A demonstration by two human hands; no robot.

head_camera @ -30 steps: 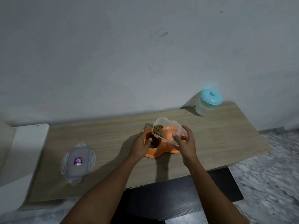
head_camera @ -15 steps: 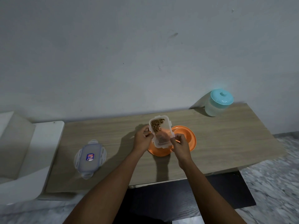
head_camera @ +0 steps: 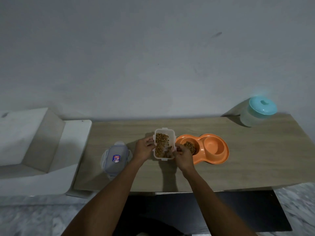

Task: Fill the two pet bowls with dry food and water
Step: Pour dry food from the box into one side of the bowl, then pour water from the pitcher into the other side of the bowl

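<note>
An orange double pet bowl (head_camera: pixel 219 157) lies on the wooden table (head_camera: pixel 247 164). Its left well holds a heap of brown dry food (head_camera: pixel 190 145); its right well (head_camera: pixel 213 145) looks dry. Just left of the bowl is a clear rectangular food container (head_camera: pixel 164 143), upright and partly filled with kibble. My left hand (head_camera: pixel 144 149) grips its left side and my right hand (head_camera: pixel 183 155) grips its right near corner. A jar with a teal lid (head_camera: pixel 257 113) stands at the table's far right by the wall.
The container's clear lid with a blue label (head_camera: pixel 116 158) lies flat on the table to the left of my hands. A white stepped block (head_camera: pixel 34 143) adjoins the table's left end. A dark mat (head_camera: pixel 221 212) covers the floor below the front edge.
The container was tipped over the bowl's left well, pouring kibble. Both hands have since carried it left and levelled it, so it now sits upright beside the bowl.
</note>
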